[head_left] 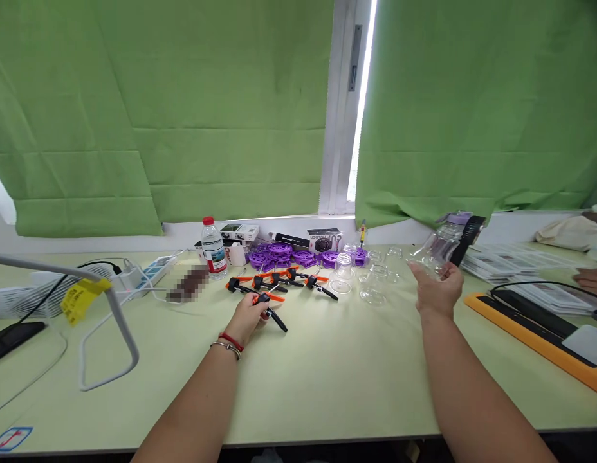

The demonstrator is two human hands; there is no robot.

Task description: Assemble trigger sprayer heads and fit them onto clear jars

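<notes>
My left hand [247, 318] is closed on a small black-and-orange bar clamp [275, 316], its black handle pointing toward the table's front. Just behind it lie several more black-and-orange clamps [289, 276], side by side. On the right, my right hand [438, 292] grips a clear flared cup [426, 254] at its lower edge. A clear bottle with a lilac lid [459, 218] and a black strap stands right behind that cup and partly overlaps it. To the left of my right hand, several clear flared cups [374, 289] rest on the table.
Purple openwork parts [276, 255], a cup holder box [325, 240] and a red-capped water bottle [213, 249] line the back. A power strip [156, 270] and a grey metal stand [119, 328] occupy the left. An orange-edged paper cutter [534, 337], paper stacks [511, 260] and another person's hand [592, 280] are at right.
</notes>
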